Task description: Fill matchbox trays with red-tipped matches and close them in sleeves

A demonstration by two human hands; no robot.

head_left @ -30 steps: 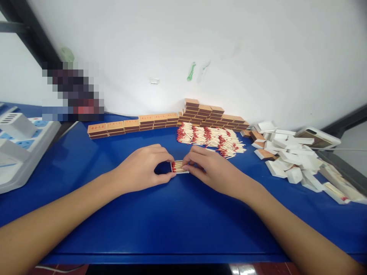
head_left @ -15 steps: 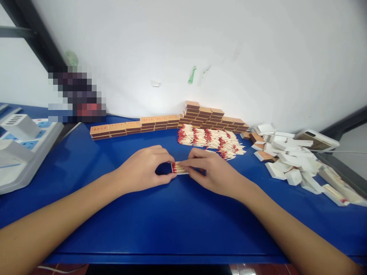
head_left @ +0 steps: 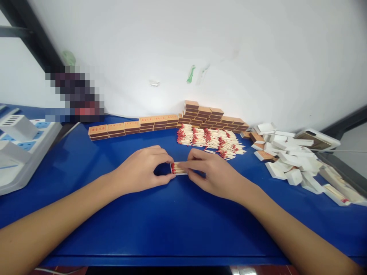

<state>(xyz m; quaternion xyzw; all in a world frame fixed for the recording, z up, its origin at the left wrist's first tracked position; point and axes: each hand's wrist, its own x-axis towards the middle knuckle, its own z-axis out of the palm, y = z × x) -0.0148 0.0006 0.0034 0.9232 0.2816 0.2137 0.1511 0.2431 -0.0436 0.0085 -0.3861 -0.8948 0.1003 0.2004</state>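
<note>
A smooth, matte, off-white wall rises behind the blue counter, whose flat, glossy top carries everything here. On the left lies a broad power strip of pale moulded plastic with rounded edges and blue socket faces. Right of centre to far right spreads a jumbled heap of box trays, mostly white, thin-walled and oblong, tilted over one another, with a few brown pieces among them. Along the wall run the stacked matchboxes, sharp-cornered cardboard blocks with orange tops and dark brown sides, lower at the left and stepped highest near the middle.

Both bare hands meet over mid-counter. The left hand has thumb and forefinger clamped on the left end of the small tray, the other fingers curved behind. The right hand lays its forefinger over the tray's right part; whether its thumb pinches anything cannot be told.

Beyond them sits a bristly pile of matches, slim pale wooden sticks with red tips. The small tray, a shallow white oblong, lies flat between the hands, holding matches with red heads toward the left.
</note>
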